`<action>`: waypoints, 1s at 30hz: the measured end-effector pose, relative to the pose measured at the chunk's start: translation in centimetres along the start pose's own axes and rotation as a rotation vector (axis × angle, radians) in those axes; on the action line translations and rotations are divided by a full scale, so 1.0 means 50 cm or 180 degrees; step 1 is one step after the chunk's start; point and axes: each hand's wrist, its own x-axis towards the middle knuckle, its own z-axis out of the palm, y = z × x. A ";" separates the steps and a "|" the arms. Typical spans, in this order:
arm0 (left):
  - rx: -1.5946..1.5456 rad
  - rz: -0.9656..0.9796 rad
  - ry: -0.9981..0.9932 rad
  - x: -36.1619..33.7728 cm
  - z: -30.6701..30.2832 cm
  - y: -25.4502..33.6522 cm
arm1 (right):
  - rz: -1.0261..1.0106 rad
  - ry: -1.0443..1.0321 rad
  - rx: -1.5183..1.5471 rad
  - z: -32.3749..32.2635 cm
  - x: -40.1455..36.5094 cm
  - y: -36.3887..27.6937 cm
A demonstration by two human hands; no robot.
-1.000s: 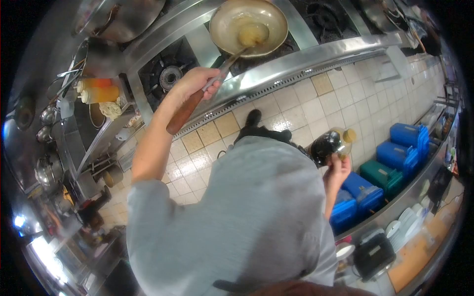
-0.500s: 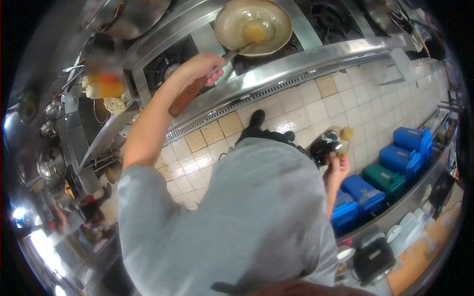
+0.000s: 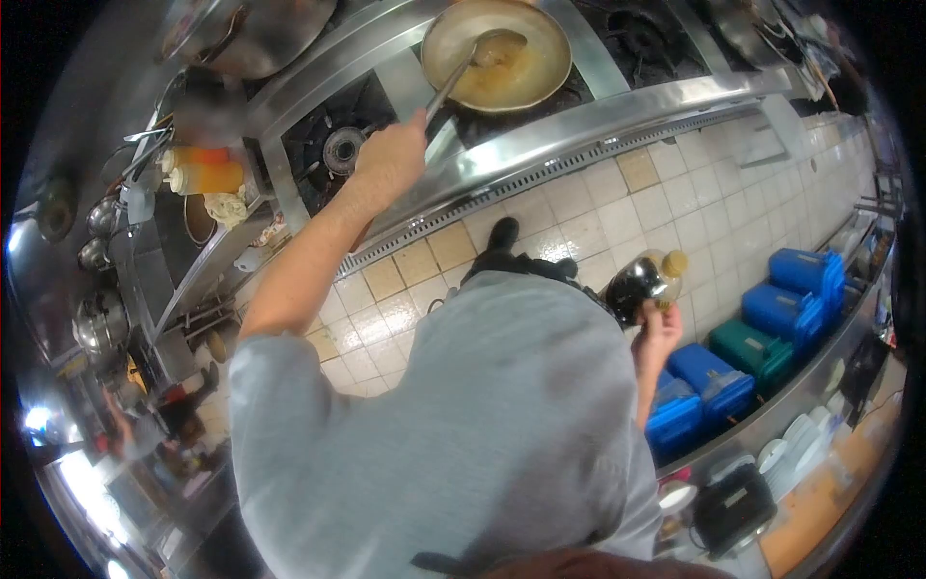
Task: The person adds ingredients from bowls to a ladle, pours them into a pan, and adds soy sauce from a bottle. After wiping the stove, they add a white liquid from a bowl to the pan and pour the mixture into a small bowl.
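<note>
My left hand (image 3: 394,159) is closed around the handle of a metal ladle (image 3: 451,85), reaching over the front edge of the stove. The ladle's bowl, tilted over, sits inside a wide wok (image 3: 550,69) on a burner. A thin yellowish-brown liquid (image 3: 511,72) lies in the bottom of the wok. Down at my right side, my right hand (image 3: 661,326) grips a clear bottle (image 3: 635,282) of dark liquid with a yellow cap. The fingers pinch it near its lower side. My forearm hides most of the ladle's brown handle end.
Burners (image 3: 342,150) flank the wok. Squeeze bottles (image 3: 210,176) of orange and yellow sauce stand left of the stove. Lidded blue bins (image 3: 712,376) and a green bin (image 3: 750,352) line the right side of the tiled floor (image 3: 588,207). A blurred person (image 3: 145,434) is at far left.
My left hand has turned over and shifted slightly, tipping the ladle's bowl, which held liquid, over the wok. More liquid now spreads across the wok. The right hand and bottle have barely moved.
</note>
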 end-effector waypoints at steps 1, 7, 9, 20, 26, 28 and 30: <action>-0.0002 -0.0003 0.0002 -0.010 0.002 0.002 | -0.0020 -0.0011 -0.0062 0.001 -0.001 0.000; 0.0215 -0.0147 0.0276 -0.054 0.028 -0.015 | -0.0009 0.0035 0.0042 0.017 -0.007 -0.014; -0.1038 -0.0075 0.0852 -0.073 0.047 -0.039 | -0.0013 0.0018 0.0001 0.008 -0.004 -0.003; -0.2765 -0.1545 0.1272 -0.149 0.202 -0.273 | -0.0320 -0.0035 -0.0187 0.053 0.028 -0.041; -0.1902 -0.1708 0.0977 -0.133 0.322 -0.350 | -0.0270 -0.0500 -0.0521 0.101 0.050 -0.074; -0.1478 -0.1757 0.1106 -0.119 0.323 -0.334 | -0.0300 -0.0613 -0.0663 0.127 0.059 -0.080; -0.0667 -0.1697 0.1070 -0.111 0.330 -0.331 | -0.0276 -0.0664 -0.0693 0.145 0.069 -0.078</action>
